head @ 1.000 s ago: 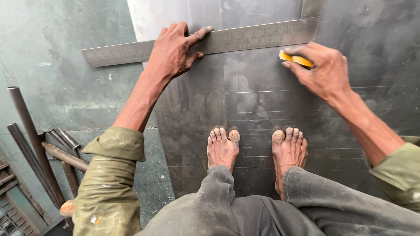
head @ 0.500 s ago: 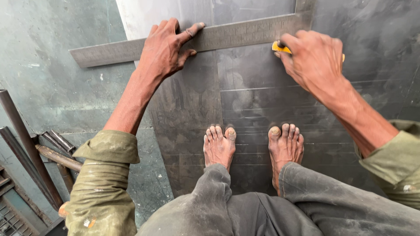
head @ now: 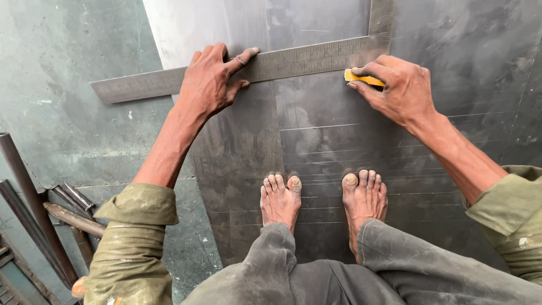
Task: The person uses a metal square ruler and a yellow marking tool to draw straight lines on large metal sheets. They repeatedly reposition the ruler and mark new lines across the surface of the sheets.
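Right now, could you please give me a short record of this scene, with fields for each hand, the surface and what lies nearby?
left hand: left hand pressed flat on the steel square, fingers spread over its long blade
right hand: right hand grips a yellow marker with its tip at the blade's lower edge
surface: dark metal sheet on the floor, crossed by several thin scribed lines
feet: bare feet stand on the sheet
nearby: metal rods lie at the left edge

Rolled-up, stained olive-green sleeves (head: 132, 237), dusty grey trousers (head: 350, 271), bare feet (head: 280, 197), no gloves
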